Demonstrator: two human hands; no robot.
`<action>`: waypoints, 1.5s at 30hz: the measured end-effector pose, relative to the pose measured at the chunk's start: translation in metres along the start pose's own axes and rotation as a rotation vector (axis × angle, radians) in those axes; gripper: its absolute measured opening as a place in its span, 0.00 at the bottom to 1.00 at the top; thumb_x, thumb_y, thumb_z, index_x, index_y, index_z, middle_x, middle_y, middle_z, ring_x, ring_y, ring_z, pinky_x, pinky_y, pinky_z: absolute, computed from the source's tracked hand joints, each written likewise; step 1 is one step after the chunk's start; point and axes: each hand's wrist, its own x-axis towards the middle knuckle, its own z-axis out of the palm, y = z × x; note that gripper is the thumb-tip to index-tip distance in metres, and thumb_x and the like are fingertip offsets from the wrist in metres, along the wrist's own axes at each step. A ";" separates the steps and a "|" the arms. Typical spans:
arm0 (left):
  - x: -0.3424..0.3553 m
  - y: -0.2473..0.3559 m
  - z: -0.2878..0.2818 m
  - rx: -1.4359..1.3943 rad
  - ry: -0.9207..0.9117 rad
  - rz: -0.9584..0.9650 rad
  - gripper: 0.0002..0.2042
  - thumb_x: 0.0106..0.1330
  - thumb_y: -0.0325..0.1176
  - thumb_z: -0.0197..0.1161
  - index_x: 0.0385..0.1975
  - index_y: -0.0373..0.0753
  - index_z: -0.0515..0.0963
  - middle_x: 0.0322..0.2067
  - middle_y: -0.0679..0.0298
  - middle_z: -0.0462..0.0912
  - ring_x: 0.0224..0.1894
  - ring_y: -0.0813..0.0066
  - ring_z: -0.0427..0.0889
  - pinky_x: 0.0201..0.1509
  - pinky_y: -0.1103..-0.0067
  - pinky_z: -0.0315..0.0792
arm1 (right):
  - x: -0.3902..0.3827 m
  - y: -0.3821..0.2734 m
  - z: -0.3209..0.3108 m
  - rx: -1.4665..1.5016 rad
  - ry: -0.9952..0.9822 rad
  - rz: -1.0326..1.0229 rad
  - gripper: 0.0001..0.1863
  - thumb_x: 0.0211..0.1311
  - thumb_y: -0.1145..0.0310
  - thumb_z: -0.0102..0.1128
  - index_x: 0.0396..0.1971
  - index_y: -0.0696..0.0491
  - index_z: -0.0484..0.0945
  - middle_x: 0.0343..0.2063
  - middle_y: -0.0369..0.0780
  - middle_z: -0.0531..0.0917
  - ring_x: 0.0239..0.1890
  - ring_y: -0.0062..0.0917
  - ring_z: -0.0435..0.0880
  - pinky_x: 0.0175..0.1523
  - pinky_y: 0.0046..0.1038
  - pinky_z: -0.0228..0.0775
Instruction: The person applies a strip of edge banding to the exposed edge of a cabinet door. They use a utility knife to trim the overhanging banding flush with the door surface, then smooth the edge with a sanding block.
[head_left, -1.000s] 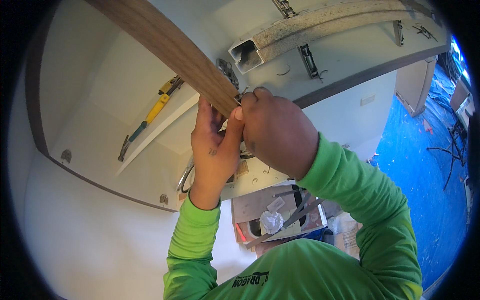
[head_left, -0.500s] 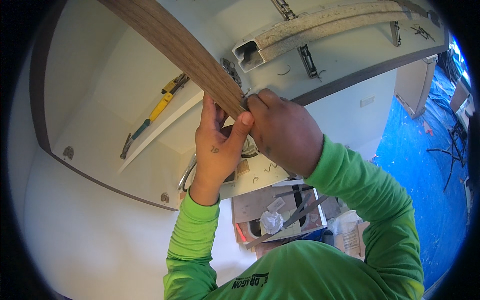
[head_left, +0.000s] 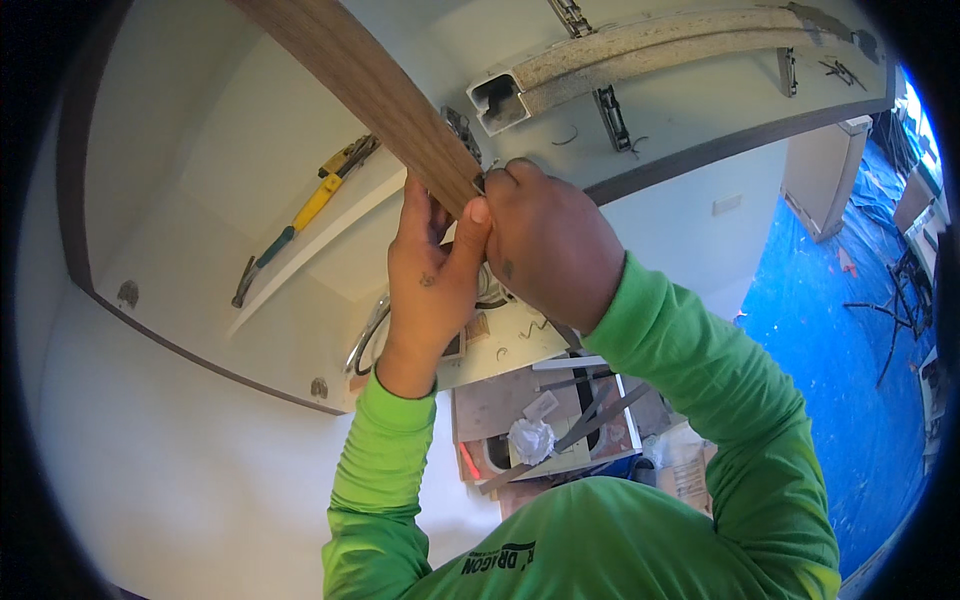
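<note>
My left hand [head_left: 428, 280] is closed round the lower end of a long brown wood-grain board [head_left: 355, 85], its thumb at the board's end. My right hand [head_left: 545, 235] is closed at the same end, against the board's edge, where a small metal piece [head_left: 479, 183] shows by its fingers; what it holds is mostly hidden. A metal fitting [head_left: 457, 128] sits just behind the board. To the left, a yellow-and-teal hammer-like tool [head_left: 305, 214] lies along a white strip [head_left: 295, 270] in a white cabinet [head_left: 170, 200]. Bent metal and small scraps lie below my hands.
A curved particleboard piece with a hollow white end [head_left: 640, 55] lies on the panel at top right, among hinges [head_left: 610, 115] and loose screws [head_left: 843, 73]. Boards, strips and crumpled plastic [head_left: 532, 442] lie below. A blue sheet [head_left: 830, 370] covers the floor on the right.
Both hands and the board end have shifted slightly up and left over the last half second, along with the surroundings in the view. The grip looks much the same.
</note>
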 end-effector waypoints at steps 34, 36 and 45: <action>0.044 0.053 -0.043 1.331 -0.405 1.062 0.22 0.50 0.27 0.70 0.45 0.58 0.88 0.52 0.69 0.79 0.55 0.63 0.74 0.63 0.63 0.64 | -0.262 0.041 -0.040 1.090 -0.164 1.100 0.19 0.84 0.61 0.47 0.62 0.58 0.76 0.31 0.34 0.80 0.29 0.19 0.78 0.36 0.24 0.73; 0.050 0.057 -0.046 1.362 -0.347 1.087 0.21 0.50 0.27 0.71 0.45 0.58 0.88 0.52 0.70 0.79 0.55 0.63 0.74 0.62 0.64 0.64 | -0.266 0.043 -0.039 1.123 -0.134 1.118 0.19 0.84 0.61 0.47 0.61 0.58 0.75 0.31 0.35 0.81 0.28 0.20 0.80 0.35 0.25 0.73; 0.045 0.054 -0.052 1.365 -0.265 1.075 0.18 0.54 0.25 0.74 0.44 0.53 0.88 0.52 0.66 0.80 0.54 0.64 0.75 0.61 0.67 0.63 | -0.274 0.038 -0.027 1.214 -0.193 1.162 0.25 0.85 0.55 0.45 0.70 0.55 0.70 0.32 0.34 0.81 0.29 0.17 0.80 0.37 0.22 0.72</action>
